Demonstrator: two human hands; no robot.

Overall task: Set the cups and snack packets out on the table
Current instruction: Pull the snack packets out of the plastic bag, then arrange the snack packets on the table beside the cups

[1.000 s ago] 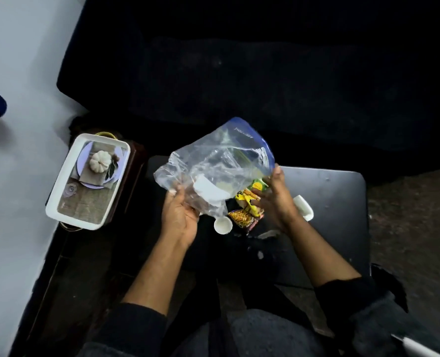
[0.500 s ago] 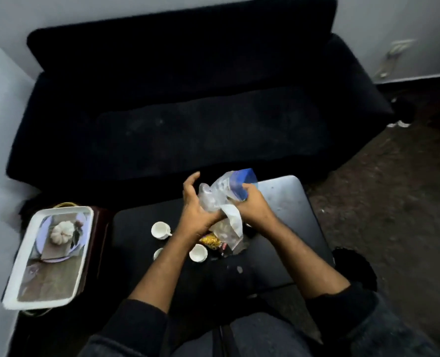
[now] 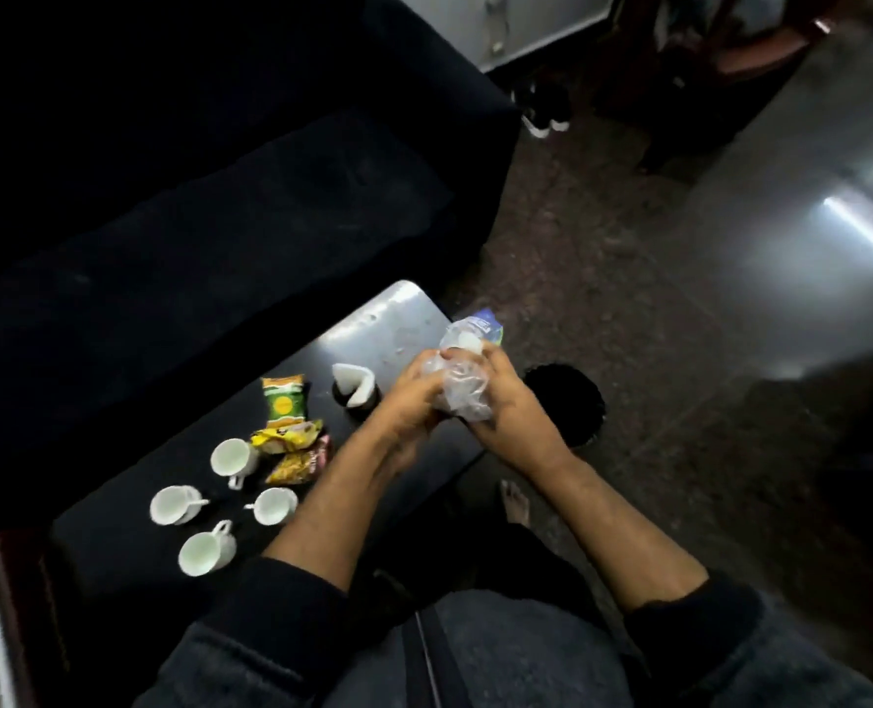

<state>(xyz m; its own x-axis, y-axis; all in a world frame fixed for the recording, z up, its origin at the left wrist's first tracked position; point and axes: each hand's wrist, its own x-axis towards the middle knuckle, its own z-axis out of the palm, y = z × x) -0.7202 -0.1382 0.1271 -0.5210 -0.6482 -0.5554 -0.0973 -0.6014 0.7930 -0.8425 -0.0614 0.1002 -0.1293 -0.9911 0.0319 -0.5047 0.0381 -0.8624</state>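
- Your left hand (image 3: 408, 396) and right hand (image 3: 513, 413) are both closed around the crumpled clear plastic bag (image 3: 462, 385), above the dark table's (image 3: 398, 319) right edge.
- Four white handled cups (image 3: 232, 456) stand on the table beside the yellow-green snack packets (image 3: 283, 403).

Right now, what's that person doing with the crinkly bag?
The person is scrunching a clear plastic bag between the left hand and right hand, above the black table's edge. On the table sit four white cups and a few snack packets, bunched together.
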